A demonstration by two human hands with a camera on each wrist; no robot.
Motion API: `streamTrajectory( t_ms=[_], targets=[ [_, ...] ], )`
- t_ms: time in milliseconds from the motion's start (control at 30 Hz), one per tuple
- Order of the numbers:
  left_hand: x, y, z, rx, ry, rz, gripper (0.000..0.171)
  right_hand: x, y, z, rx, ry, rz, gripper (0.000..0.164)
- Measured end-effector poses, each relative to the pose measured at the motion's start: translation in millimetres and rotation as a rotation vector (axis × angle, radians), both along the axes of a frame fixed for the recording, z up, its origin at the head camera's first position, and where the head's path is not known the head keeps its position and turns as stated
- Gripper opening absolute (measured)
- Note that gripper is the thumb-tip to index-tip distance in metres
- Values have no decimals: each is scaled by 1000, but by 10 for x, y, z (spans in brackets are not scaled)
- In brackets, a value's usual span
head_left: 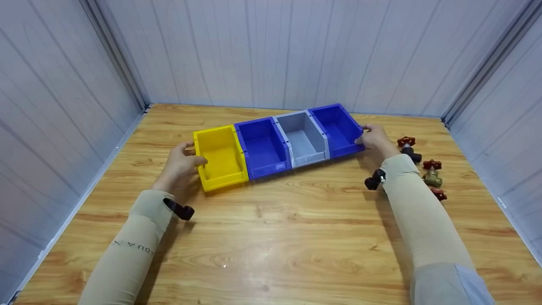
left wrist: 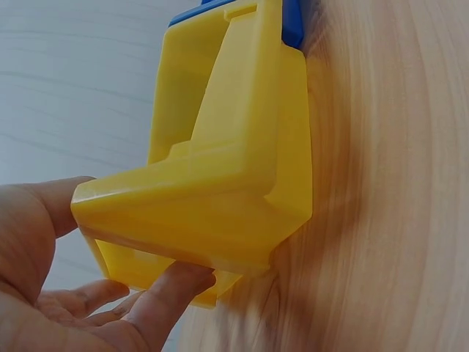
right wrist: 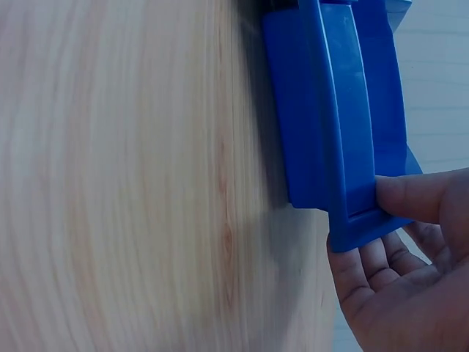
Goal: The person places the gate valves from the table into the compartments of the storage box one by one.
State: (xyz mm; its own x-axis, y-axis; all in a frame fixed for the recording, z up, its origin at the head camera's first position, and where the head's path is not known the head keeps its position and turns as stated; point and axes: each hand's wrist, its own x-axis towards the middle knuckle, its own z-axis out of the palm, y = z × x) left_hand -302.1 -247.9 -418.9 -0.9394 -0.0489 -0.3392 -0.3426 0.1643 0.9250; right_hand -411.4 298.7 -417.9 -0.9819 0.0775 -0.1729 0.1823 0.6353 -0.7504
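A joined row of bins slants across the far part of the table: a yellow bin [head_left: 222,156] at the left end, a blue bin [head_left: 263,146], a grey bin [head_left: 301,140], and another blue bin [head_left: 337,129] at the right end. My left hand [head_left: 180,165] grips the outer side wall of the yellow bin, thumb over the rim and fingers beneath it in the left wrist view. The right-end bin is pinched at its outer wall by my right hand [head_left: 374,140], thumb inside and fingers under the edge in the right wrist view.
Several valves with red handwheels lie at the right beside my forearm, among them a dark one [head_left: 410,154] and a brass one [head_left: 432,178], partly covered by the sleeve. White panel walls [head_left: 262,55] enclose the wooden table [head_left: 271,245] at the back and sides.
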Motion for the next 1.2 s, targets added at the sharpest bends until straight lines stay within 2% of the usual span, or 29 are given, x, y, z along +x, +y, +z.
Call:
streamTrajectory(
  t_ms=[233,500,600,833,1000,1200],
  targets=[
    [-15,33,-16,7,-1,-12,83,104,52,2,20,-44,-22,57],
    [-54,48,5,17,-19,-36,80,218,120,11,52,-52,8,51],
    [-81,41,3,-1,-12,-51,80,265,127,34,26,-74,1,51],
    [-122,1,-4,-26,-7,-88,83,367,136,56,-126,-110,-30,48],
    [-157,-61,-30,-68,46,-153,81,430,150,66,-86,-110,1,38],
    [-202,-135,-39,-89,81,-183,82,484,163,82,-151,-142,24,31]
  ],
)
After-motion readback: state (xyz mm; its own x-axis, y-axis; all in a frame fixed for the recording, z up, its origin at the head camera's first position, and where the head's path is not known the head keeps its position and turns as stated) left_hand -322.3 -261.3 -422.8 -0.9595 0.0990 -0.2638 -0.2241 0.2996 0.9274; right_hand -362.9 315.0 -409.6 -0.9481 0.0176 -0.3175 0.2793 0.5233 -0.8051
